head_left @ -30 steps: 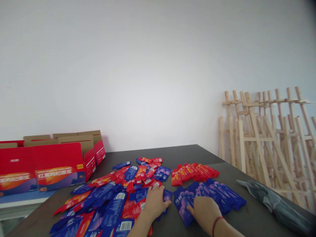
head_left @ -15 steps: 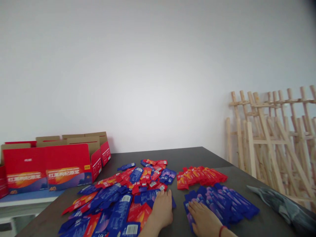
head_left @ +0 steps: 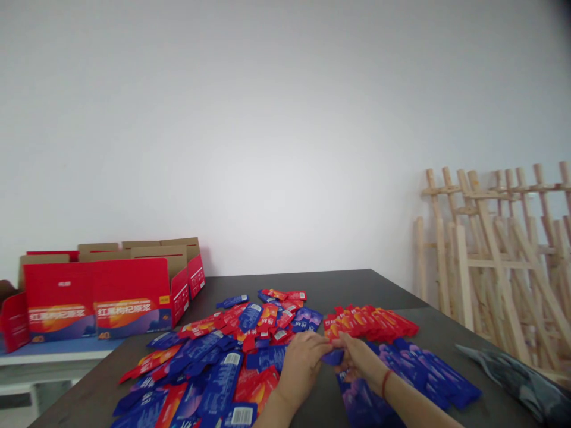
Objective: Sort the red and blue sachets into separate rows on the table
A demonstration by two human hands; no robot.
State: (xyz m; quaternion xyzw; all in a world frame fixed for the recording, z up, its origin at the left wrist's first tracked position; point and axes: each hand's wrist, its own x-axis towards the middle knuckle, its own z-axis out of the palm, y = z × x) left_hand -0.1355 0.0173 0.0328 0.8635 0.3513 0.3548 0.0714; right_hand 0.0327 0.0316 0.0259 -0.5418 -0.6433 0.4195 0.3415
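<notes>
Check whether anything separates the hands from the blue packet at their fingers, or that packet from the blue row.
Nothing visible separates the left hand or right hand from the blue packet; both appear to touch it. Toward the blue row, only the right hand and forearm intervene in view.

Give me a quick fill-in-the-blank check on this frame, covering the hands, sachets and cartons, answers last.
The left hand and right hand meet at a sachet coloured ____.
The wristband is on the person's ____ wrist.
The fanned blue sachets lie nearer the person than the fanned ____ ones.
The red cartons stand on the picture's ____ side, opposite the wooden easels.
Missing words: blue; right; red; left.
</notes>
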